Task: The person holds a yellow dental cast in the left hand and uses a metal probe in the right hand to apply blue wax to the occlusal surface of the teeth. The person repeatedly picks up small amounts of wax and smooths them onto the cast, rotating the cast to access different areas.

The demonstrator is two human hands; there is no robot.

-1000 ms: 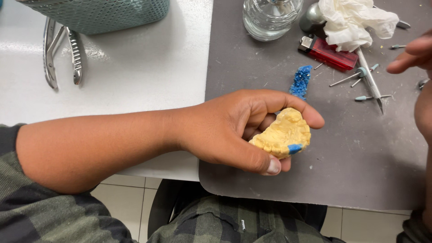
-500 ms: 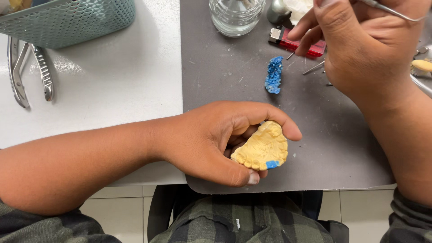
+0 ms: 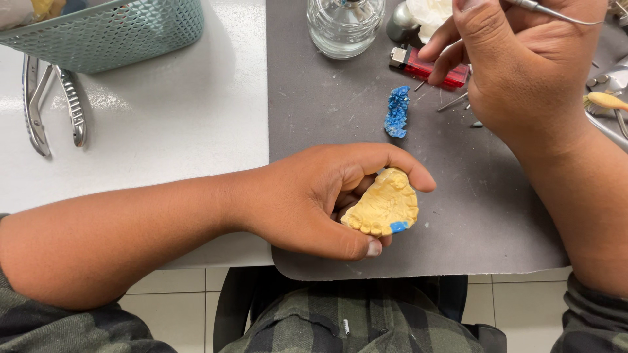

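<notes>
My left hand [image 3: 320, 199] grips a yellow plaster dental cast [image 3: 384, 206] with a small blue patch at its front edge, just above the near edge of a grey mat [image 3: 314, 104]. My right hand [image 3: 523, 62] is raised over the mat's far right and pinches a thin metal hand instrument [image 3: 556, 12] whose shaft runs off to the upper right. A strip of blue wax [image 3: 397, 112] lies on the mat between the two hands.
A red lighter [image 3: 437, 67] and a glass jar [image 3: 345, 25] stand at the mat's far side, with small metal tools [image 3: 605, 104] at the right. A teal mesh basket [image 3: 118, 33] and steel pliers [image 3: 49, 104] sit on the white table at left.
My right hand has come in from the right edge, picked up the thin metal instrument and risen over the mat. The left hand still holds the cast; the view shifted right.
</notes>
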